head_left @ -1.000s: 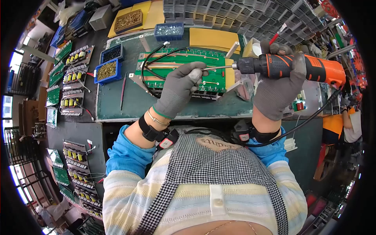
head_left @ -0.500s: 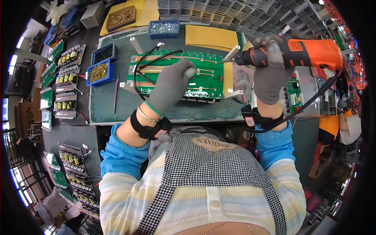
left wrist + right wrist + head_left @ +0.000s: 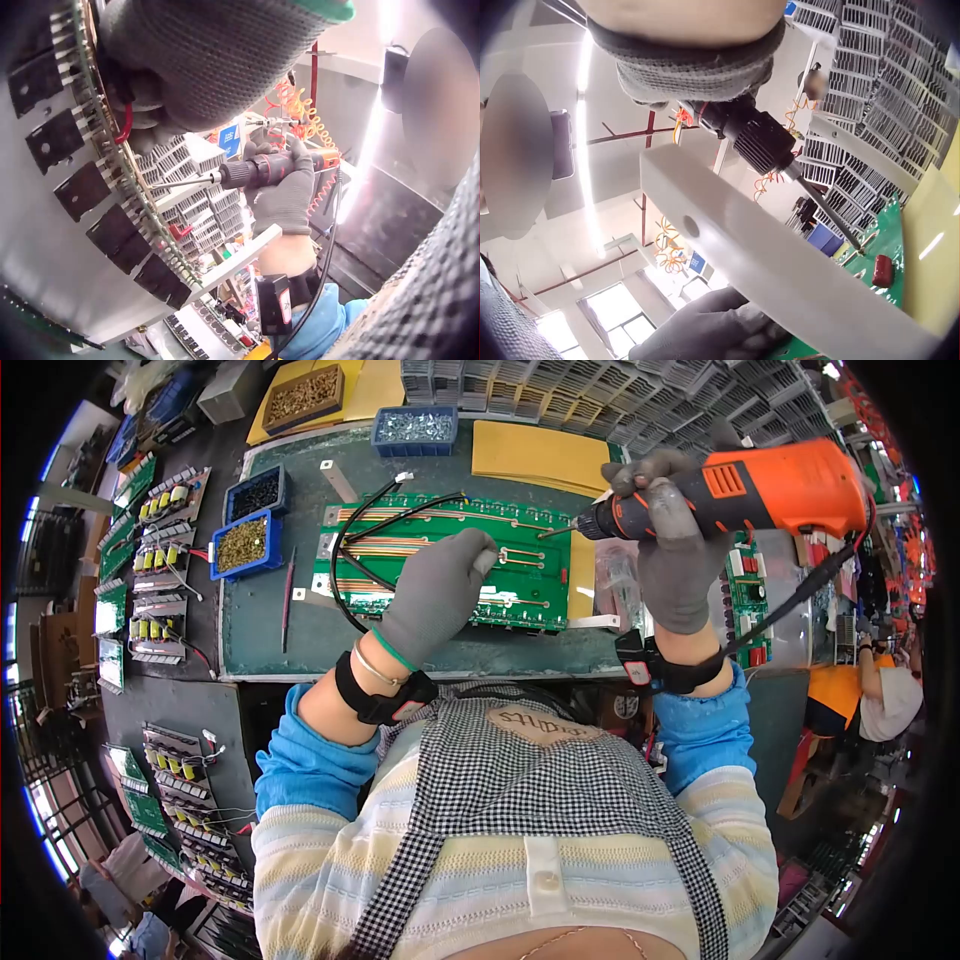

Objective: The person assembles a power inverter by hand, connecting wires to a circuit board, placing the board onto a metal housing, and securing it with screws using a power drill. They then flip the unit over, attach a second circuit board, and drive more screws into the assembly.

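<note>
A grey-gloved right hand [image 3: 680,550] grips an orange and black electric screwdriver [image 3: 740,490] from below. The long bit [image 3: 829,210] of the driver slants down, its tip right at the board's surface beside a small red component [image 3: 883,271]. The green circuit board [image 3: 530,580] carries copper strips and lies lengthwise on the bench. Over the middle of the board is the gloved left hand [image 3: 440,595], fingers curled and thumb against the forefinger, with nothing visible between them. Black cables [image 3: 340,570] loop across the board's left part.
White posts [image 3: 595,622] stand out around the board. Blue bins of brass-coloured [image 3: 242,546], black [image 3: 255,498] and silver [image 3: 415,430] small parts are behind and left. A red pen-like stick [image 3: 288,605] lies left. The driver's cord [image 3: 790,605] hangs by the right forearm.
The left hand has let go of the driver's bit and drawn back left over the board. The right hand has tilted the driver, bringing the bit tip down to the board's right part.
</note>
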Tool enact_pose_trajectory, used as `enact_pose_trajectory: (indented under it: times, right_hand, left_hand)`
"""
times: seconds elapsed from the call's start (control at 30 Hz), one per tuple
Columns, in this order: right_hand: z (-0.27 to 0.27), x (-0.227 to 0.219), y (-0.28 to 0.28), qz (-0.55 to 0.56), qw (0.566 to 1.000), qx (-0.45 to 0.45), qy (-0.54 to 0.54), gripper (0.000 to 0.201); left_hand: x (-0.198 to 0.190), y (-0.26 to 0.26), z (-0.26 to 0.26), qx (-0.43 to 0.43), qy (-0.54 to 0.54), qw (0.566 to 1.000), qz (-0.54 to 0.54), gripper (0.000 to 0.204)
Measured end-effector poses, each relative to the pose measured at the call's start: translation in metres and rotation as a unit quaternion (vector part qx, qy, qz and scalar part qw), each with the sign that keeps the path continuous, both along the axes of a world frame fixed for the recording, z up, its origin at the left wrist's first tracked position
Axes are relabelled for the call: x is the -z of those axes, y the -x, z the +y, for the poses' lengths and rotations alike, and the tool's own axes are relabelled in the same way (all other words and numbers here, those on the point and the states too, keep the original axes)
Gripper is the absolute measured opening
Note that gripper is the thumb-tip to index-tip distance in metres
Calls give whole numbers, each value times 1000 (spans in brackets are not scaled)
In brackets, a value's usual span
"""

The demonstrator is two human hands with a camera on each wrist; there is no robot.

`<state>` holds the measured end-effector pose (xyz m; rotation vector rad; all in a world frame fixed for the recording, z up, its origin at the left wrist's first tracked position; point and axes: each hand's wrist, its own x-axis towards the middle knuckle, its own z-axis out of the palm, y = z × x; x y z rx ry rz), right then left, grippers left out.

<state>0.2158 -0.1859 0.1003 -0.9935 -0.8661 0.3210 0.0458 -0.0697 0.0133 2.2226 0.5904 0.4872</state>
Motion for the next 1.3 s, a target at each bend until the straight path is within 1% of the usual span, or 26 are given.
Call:
enact_pose_trajectory:
  times: [0.03, 0.13, 0.27, 0.4, 0.53, 0.57, 0.63, 0.67, 0.7, 0.73, 0.77, 0.8, 0.87, 0.9, 0.93, 0.97, 1.03, 1.07, 1.1, 1.23, 1.3]
  right_hand:
    - [1, -2, 0, -5, 1000, -12, 22, 61]
    - [12, -4, -5, -23, 996, -59, 62, 37]
    - [23, -4, -13, -63, 990, -78, 101, 16]
    - [22, -8, -6, -32, 987, -81, 136, 18]
    - [21, -15, -3, -60, 982, -89, 152, 18]
    - [19, -17, -5, -64, 981, -94, 159, 18]
    - [9, -33, -7, -55, 981, -126, 135, 19]
    - [1, -40, -9, -47, 982, -145, 111, 20]
    - [-7, -46, -16, -51, 978, -194, 55, 21]
    - [-13, -55, -17, -77, 977, -200, 4, 25]
    - [-21, -65, -13, -101, 973, -203, -46, 29]
    - [-30, -71, -6, -103, 979, -169, -51, 34]
    - [-35, -67, 11, -34, 984, -148, -97, 41]
    - [-34, -63, 21, -17, 986, -134, -97, 40]
    - [-33, -58, 30, 0, 988, -119, -98, 40]
    - [-33, -54, 39, 20, 991, -103, -81, 35]
    - [-30, -48, 49, 25, 990, -102, -89, 35]
    - [-27, -46, 51, 10, 986, -117, -115, 49]
    - [-25, -45, 54, -4, 981, -133, -140, 68]
    - [-20, -39, 68, 26, 987, -97, -128, 67]
    - [-16, -36, 75, 27, 987, -92, -126, 65]
  left_hand:
    - [0, 0, 0, 1, -5, 1000, 2, 13]
    - [1, 0, 1, 2, -11, 1000, 1, 13]
    - [2, 0, 1, 1, -12, 1000, -9, 13]
    - [3, 0, 0, -4, -7, 1000, -10, 14]
    - [2, 2, -1, 1, -18, 999, -38, 15]
    - [-1, 3, 0, 0, 30, 998, -48, 15]
    - [-8, 5, 3, 0, 126, 989, -73, 16]
    - [-4, 5, 7, 2, 185, 976, -116, 20]
    - [-12, 6, 8, -4, 324, 935, -143, 21]
    - [-23, 9, 6, -8, 458, 874, -164, 23]
    - [-33, 11, 4, -11, 583, 793, -179, 26]
    - [-38, 11, -2, -3, 642, 745, -181, 32]
    - [-29, 13, -6, 45, 692, 700, -171, 34]
    - [-29, 14, -9, 69, 715, 676, -165, 35]
    - [-33, 15, -14, 53, 706, 691, -146, 37]
    - [-32, 16, -15, 55, 707, 690, -146, 37]
    - [-27, 23, -16, 58, 709, 688, -148, 36]
    - [-25, 27, -16, 57, 712, 683, -154, 34]
    - [-23, 31, -16, 55, 715, 678, -161, 32]
    - [-20, 47, -16, 30, 731, 654, -189, 28]
    - [-17, 55, -15, 28, 741, 634, -220, 26]
